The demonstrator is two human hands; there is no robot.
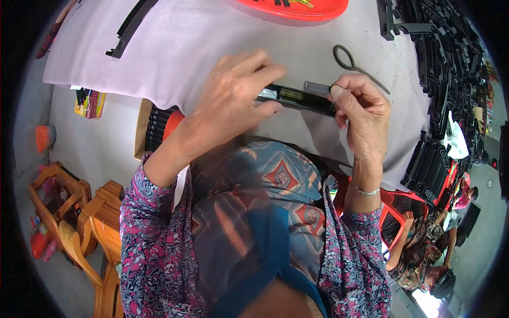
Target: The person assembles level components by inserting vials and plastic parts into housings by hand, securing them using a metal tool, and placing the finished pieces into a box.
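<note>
A long, glossy black plastic strip (305,100) is held over the cloth in front of me. My right hand (363,108) pinches its right end between thumb and fingers. Along the strip's upper edge, by my right thumb, sits a small flat grey piece (316,87); whether it is joined to the strip I cannot tell. Around the strip's left end, my left hand (236,90) has thumb and forefinger apart, slightly blurred, and grips nothing that shows. Beyond my right hand lies a dark metal hook tool (347,59) with a looped handle.
Pale cloth (180,50) covers the table. A red tray (297,18) with small black and yellow pieces stands at the far side. One black curved part (127,34) lies far left. Many black parts (450,58) pile up at right, where another person (424,254) sits.
</note>
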